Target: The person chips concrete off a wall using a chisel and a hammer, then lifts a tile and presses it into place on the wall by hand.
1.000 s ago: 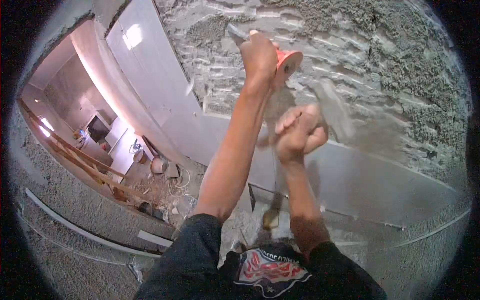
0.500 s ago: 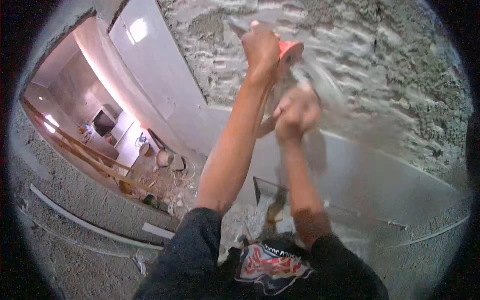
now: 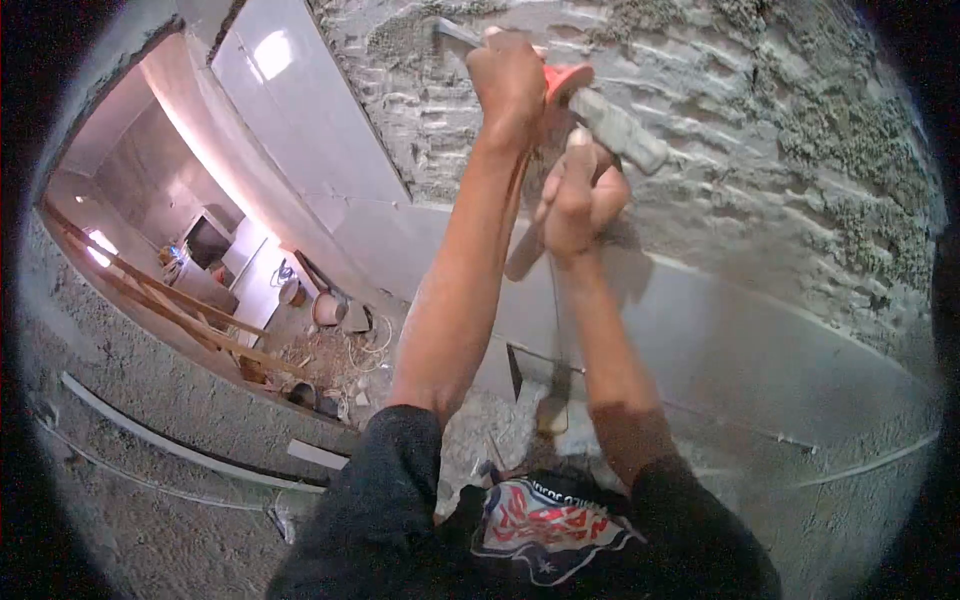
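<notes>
High on the rough mortar wall (image 3: 700,100), my left hand (image 3: 507,80) is closed round a chisel (image 3: 457,33). Its flat metal end points up and left against the mortar, and an orange hand guard (image 3: 568,82) flares out below my fist. My right hand (image 3: 585,200) grips a hammer, its thumb stretched along the handle. The dusty grey hammer head (image 3: 622,130) is close to the guard; whether it touches the chisel I cannot tell. Part of the handle sticks out below my right fist.
Large pale tiles (image 3: 310,120) cover the wall at the left, with more below the mortar. A doorway at the left shows a room with wooden poles (image 3: 170,290), a bucket (image 3: 327,309) and rubble. Pipe stubs (image 3: 797,442) stick out low on the right.
The hammer, blurred before, now shows clearly near the guard, with my right hand slightly higher and further left. My left hand and the chisel have shifted a little up and left.
</notes>
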Demonstrator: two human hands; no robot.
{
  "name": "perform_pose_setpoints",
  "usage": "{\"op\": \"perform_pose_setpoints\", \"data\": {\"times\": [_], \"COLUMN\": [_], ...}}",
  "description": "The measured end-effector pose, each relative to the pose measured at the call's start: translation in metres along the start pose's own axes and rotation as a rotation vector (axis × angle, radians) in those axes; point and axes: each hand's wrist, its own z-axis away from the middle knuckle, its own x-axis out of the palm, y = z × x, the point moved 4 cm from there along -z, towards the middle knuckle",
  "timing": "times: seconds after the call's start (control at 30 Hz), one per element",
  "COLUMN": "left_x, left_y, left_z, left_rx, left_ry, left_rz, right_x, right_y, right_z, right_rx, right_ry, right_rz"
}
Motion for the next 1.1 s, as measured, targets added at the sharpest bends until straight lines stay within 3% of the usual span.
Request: {"op": "perform_pose_setpoints", "data": {"times": [0.07, 0.1, 0.13, 0.2, 0.23, 0.27, 0.3, 0.37, 0.4, 0.47, 0.53, 0.6, 0.67, 0.7, 0.73, 0.77, 0.8, 0.87, 0.9, 0.97, 1.07, 1.1], "left_x": [0.010, 0.013, 0.012, -0.005, -0.006, 0.001, 0.000, 0.001, 0.000, -0.010, -0.005, -0.010, -0.007, -0.009, -0.010, -0.011, -0.014, -0.020, -0.031, -0.041, -0.042, -0.036], "left_y": [0.009, 0.008, 0.003, 0.006, 0.003, 0.004, 0.017, 0.027, 0.023, 0.016, 0.016, 0.014, 0.019, 0.001, 0.006, 0.007, -0.001, -0.036, -0.039, -0.004, 0.014, 0.015], "left_z": [-0.004, -0.004, 0.002, -0.001, 0.002, -0.003, 0.005, 0.007, 0.014, 0.011, 0.006, 0.008, 0.009, -0.005, -0.017, -0.022, -0.021, -0.033, -0.030, -0.009, 0.036, 0.048], "left_rx": [-0.112, -0.147, -0.196, 0.006, 0.145, 0.306, -0.085, -0.217, -0.296, 0.117, -0.153, -0.221, -0.248, -0.059, 0.017, 0.073, 0.111, 0.136, -0.002, -0.206, -0.255, -0.261], "left_ry": [0.044, 0.104, 0.171, 0.042, -0.075, -0.176, 0.036, 0.084, 0.107, -0.082, 0.041, 0.089, 0.062, -0.058, -0.004, 0.051, 0.102, 0.068, 0.033, -0.038, 0.030, -0.038], "left_rz": [0.328, 0.450, 0.567, -0.141, -0.423, -0.692, 0.200, 0.441, 0.554, -0.047, 0.484, 0.457, 0.413, 0.085, 0.035, -0.024, -0.089, 0.035, 0.248, 0.504, 0.434, 0.415], "right_x": [0.004, 0.006, 0.010, 0.017, 0.012, 0.008, 0.011, 0.020, 0.019, 0.013, 0.015, 0.022, 0.015, 0.011, 0.015, 0.016, 0.022, 0.024, 0.025, 0.012, -0.005, -0.011], "right_y": [-0.024, -0.024, -0.018, -0.011, -0.007, -0.009, -0.014, -0.019, -0.014, -0.006, -0.015, -0.006, 0.004, -0.009, -0.017, -0.014, -0.009, 0.002, -0.001, -0.003, -0.013, -0.019], "right_z": [-0.001, -0.002, -0.003, -0.005, -0.006, -0.007, -0.005, 0.003, 0.003, -0.005, -0.004, 0.007, 0.000, 0.004, -0.001, 0.001, -0.002, -0.009, -0.007, 0.007, 0.046, 0.054], "right_rx": [0.211, -0.013, -0.013, -0.008, 0.092, 0.062, 0.027, -0.030, 0.046, 0.175, 0.058, -0.083, -0.002, 0.072, 0.129, 0.016, 0.020, 0.040, 0.213, 0.073, 0.182, 0.182], "right_ry": [-0.038, 0.073, 0.023, -0.068, -0.149, -0.058, 0.021, 0.133, 0.029, -0.181, -0.051, 0.075, -0.078, -0.055, -0.051, 0.028, -0.058, -0.210, -0.253, -0.205, -0.174, -0.139], "right_rz": [-0.209, -0.387, -0.264, -0.024, -0.078, -0.190, -0.311, -0.431, -0.321, -0.101, -0.214, -0.350, -0.026, -0.095, -0.178, -0.331, -0.215, 0.027, 0.051, 0.081, -0.081, -0.096]}}
